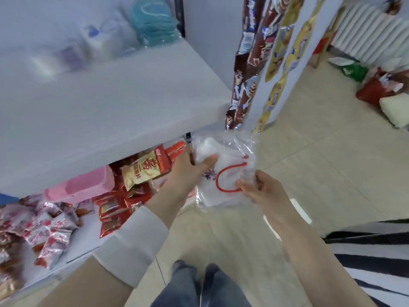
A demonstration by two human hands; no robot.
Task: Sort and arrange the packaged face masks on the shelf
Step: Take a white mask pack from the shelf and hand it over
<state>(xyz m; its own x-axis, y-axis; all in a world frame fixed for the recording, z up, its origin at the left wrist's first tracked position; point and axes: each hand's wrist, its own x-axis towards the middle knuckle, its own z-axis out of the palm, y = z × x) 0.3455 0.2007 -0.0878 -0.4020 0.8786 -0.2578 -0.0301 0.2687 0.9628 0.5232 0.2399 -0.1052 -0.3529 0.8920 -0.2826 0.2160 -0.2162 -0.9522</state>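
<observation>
Both hands are on it: one packaged face mask, a clear plastic sleeve with a white mask and a single red ear loop inside. It is held in the air just off the front corner of the upper shelf board, a little right of centre frame. Whether a second pack lies beneath it, I can't tell.

The left hand grips the pack at its ten o'clock edge, thumb curled over the top, fingers tucked under. The right hand pinches it at four o'clock, thumb on top by the end of the red loop.

Up at eleven o'clock on the board, one teal stack sits at the back. The pale wrapped packs beside it are too blurred to count.

At nine o'clock from the mask, on the lower shelf: one pink box and one yellow snack bag. A heap of red packets lies around them, with silver-pink packets out at eight o'clock.

At one o'clock hang four snack strips, two brown strips and two yellow strips. Far out at two o'clock on the tile floor: one green bag, one red bag, one white cushion, and one white radiator behind.
</observation>
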